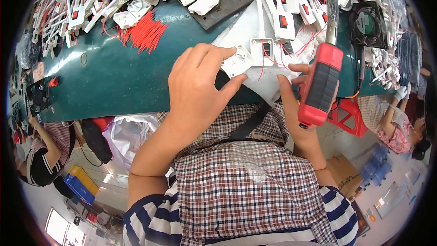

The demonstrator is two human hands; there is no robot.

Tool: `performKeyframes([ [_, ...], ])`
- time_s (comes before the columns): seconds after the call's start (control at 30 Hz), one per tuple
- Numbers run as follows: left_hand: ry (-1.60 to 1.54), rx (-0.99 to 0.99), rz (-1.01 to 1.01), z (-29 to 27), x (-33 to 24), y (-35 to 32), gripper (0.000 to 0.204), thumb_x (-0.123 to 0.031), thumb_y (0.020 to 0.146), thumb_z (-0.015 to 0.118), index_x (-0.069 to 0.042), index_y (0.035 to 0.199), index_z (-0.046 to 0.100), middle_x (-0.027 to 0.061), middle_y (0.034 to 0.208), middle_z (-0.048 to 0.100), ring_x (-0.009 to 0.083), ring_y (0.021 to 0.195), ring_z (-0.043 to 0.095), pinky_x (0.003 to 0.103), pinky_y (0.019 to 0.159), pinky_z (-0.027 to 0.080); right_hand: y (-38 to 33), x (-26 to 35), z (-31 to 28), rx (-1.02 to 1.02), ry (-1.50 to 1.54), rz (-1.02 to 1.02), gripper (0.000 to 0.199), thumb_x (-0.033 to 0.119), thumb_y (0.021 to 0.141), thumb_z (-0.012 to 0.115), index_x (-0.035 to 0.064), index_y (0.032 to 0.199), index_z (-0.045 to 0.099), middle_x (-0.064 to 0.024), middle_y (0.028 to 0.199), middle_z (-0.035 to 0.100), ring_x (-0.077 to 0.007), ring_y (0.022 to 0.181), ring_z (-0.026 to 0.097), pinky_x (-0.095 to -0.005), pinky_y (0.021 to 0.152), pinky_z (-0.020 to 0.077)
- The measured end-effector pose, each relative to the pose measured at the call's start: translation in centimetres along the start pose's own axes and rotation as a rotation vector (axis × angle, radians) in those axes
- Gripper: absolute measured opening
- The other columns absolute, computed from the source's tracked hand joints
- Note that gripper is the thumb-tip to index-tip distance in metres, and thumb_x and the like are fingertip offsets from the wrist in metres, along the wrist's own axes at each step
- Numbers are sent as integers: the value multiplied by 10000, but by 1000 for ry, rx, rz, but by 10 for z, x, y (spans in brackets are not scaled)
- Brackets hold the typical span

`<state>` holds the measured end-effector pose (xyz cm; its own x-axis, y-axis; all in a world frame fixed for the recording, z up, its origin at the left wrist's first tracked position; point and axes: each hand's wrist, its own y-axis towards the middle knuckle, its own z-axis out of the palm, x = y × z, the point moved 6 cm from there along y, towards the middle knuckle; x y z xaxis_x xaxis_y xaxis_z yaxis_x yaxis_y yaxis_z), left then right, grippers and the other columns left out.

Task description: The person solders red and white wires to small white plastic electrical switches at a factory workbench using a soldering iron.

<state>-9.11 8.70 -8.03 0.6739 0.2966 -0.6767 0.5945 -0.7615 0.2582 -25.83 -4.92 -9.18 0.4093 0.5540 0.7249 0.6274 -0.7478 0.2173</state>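
Facing a green worktable, a person in a checked apron works with both bare hands. The left hand has its thumb and forefinger parted around an empty white plastic shell; whether they touch it, I cannot tell. The right hand grips a red-and-black tool handle, thumb extended. Just right of the shell lies a white housing with thin red wires. Beyond are corded rocker switches.

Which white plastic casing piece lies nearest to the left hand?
The white plastic piece between the left hand's thumb and index finger; the square white casing to its right, unlike it, holds a black block.
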Motion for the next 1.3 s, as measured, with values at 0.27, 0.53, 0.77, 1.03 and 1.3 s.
performKeyframes([
  [0.27, 115, 28, -9, 4, -1, 2, 401, -82, 652, 878, -38, 994, 673, 83, 928, 614, 270, 839, 618, 367, 748, 508, 8, 2, 3, -130, 119, -130, 482, 36, 736, 842, 9, 1130, 566, -103, 1077, 596, -269, 960, 576, -361, 862, 468],
  [0.53, -64, 42, -92, 6, 1, 6, 458, -108, 636, 894, -27, 998, 626, 97, 966, 589, 264, 870, 607, 375, 755, 504, 10, -2, 5, -159, 167, -143, 455, 28, 734, 836, 14, 1116, 587, -98, 1060, 609, -261, 944, 581, -354, 847, 475],
  [0.77, 21, 75, -57, 3, 3, 14, 438, -140, 657, 889, -37, 995, 630, 96, 982, 594, 252, 853, 592, 352, 749, 495, 11, -1, 3, -186, 131, -181, 467, 34, 731, 844, 15, 1116, 580, -99, 1069, 611, -266, 956, 585, -361, 852, 476],
  [1.03, -279, 57, -220, 30, 12, 67, 226, -138, 846, 779, -9, 963, 634, 51, 905, 715, 109, 702, 629, 280, 655, 509, 12, -2, 3, -132, 80, -168, 507, 27, 735, 831, 16, 1156, 550, -102, 1061, 605, -275, 943, 581, -371, 839, 472],
  [1.3, -599, 52, -381, 43, 12, 62, 159, -77, 814, 746, -24, 887, 615, 36, 838, 684, 127, 770, 688, 266, 690, 547, 8, -9, 1, -173, 109, -139, 504, 16, 731, 821, 11, 1160, 558, -115, 1068, 604, -278, 949, 577, -365, 844, 472],
])
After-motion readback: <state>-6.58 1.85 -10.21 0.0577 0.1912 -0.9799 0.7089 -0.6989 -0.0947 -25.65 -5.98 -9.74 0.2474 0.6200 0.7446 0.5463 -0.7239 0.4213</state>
